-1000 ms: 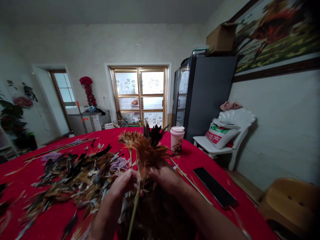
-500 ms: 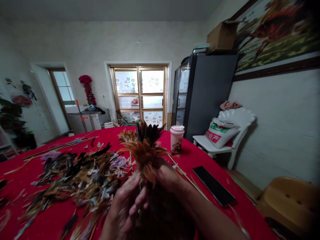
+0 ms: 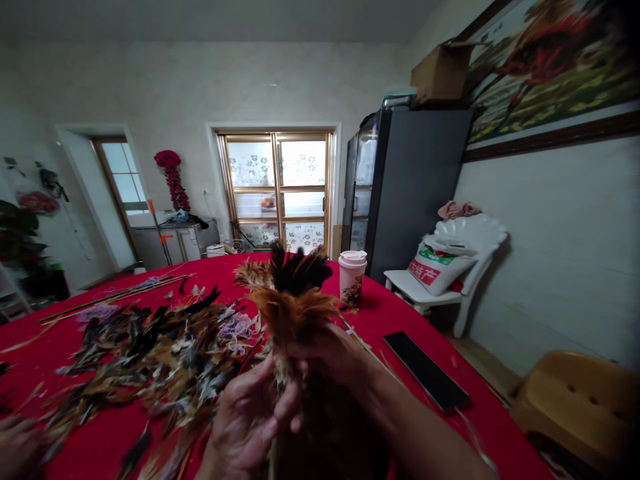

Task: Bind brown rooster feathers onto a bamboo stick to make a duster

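Note:
Brown and black feathers fan out at the top of a feather duster [image 3: 295,310], which stands upright in front of me. My left hand [image 3: 253,417] closes its fingers around the duster's pale stem, just beneath the feathers. Behind and to the right, my right hand [image 3: 330,353] wraps the base of the feather bunch; its fingertips are mostly hidden. A thin stick end [image 3: 273,460] shows below my left hand. Loose brown, black and grey feathers [image 3: 175,357] lie heaped on the red tablecloth [image 3: 400,427] to the left, with tangled lilac string [image 3: 237,332] beside them.
Another person's hand [image 3: 20,443] rests at the left edge. A lidded paper cup [image 3: 353,277] stands behind the duster. To the right lies a black phone [image 3: 426,370]. Thin sticks [image 3: 110,297] lie at the far left. A white chair [image 3: 470,267] and a brown chair [image 3: 575,407] stand at the right.
The left fingers have shifted lower on the stem, exposing more of it. The feathers at the top have spread and turned slightly. Another person's hand has come in at the left edge.

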`<state>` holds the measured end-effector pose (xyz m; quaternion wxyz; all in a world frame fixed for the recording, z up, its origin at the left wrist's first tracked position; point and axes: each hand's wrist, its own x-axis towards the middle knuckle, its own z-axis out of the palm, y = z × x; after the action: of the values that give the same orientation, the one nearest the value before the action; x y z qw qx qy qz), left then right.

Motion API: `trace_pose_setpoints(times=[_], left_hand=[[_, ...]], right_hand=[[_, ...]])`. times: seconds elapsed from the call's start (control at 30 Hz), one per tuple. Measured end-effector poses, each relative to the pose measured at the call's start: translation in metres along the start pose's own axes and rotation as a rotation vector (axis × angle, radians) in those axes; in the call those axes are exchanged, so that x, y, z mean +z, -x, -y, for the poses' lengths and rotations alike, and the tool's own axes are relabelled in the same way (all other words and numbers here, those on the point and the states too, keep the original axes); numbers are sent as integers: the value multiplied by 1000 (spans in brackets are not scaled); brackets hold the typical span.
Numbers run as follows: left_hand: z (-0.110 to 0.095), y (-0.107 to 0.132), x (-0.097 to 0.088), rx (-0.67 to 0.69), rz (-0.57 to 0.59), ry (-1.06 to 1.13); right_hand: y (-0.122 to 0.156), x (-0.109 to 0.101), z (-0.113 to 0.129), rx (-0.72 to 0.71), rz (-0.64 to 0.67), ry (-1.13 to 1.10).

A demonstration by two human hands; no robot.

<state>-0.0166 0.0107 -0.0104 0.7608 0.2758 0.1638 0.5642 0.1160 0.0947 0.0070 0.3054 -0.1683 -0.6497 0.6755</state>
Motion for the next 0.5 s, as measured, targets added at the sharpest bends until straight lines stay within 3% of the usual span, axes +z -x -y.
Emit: trace_pose_setpoints(times=[0.17,0.33,0.5], left_hand=[[2,4,11,-50,61,44],[2,8,19,-18,106,-44],[4,8,15,-23,34,-44]], right_hand=[[1,0,-4,46,-3,-135],[-1,-2,-6,103,138,-187],[1,-3,-4,50,8,-107]])
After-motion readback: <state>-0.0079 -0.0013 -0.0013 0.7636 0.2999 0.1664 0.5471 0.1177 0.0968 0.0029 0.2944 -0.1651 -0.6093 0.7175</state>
